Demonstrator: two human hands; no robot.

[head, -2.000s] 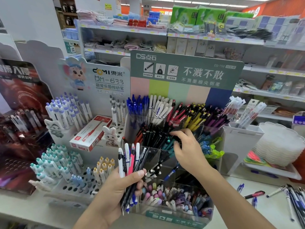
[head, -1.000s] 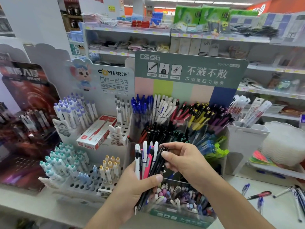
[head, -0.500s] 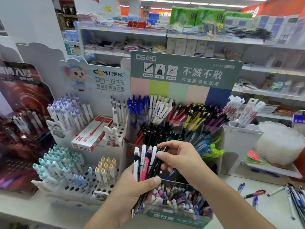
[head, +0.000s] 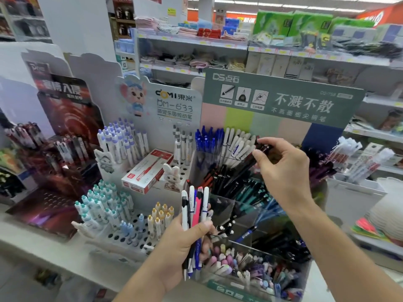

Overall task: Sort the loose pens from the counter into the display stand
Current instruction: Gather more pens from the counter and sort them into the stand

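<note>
Above the display stand [head: 257, 216], right hand [head: 281, 168] pinches a dark pen [head: 250, 160]; left hand [head: 183, 243] grips a pen bundle [head: 195, 205].

Green header card [head: 283, 99] at 12 o'clock: "DS点石", big "不溅不散", model "DS-758" top rt. White header card [head: 174, 103] at 11 o'clock: "DOMI 東米", "DM-633". Dark red display board [head: 63, 92] at 10 o'clock: "入侵", rest blurred.

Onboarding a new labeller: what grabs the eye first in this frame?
Probably the right hand, raised mid-frame and pinching a dark slim pen over the tiered clear acrylic pen stand. Below it, the left hand grips a fanned bunch of white, pink and blue pens. Behind both, the green header card with white lettering dominates the upper centre.
</note>
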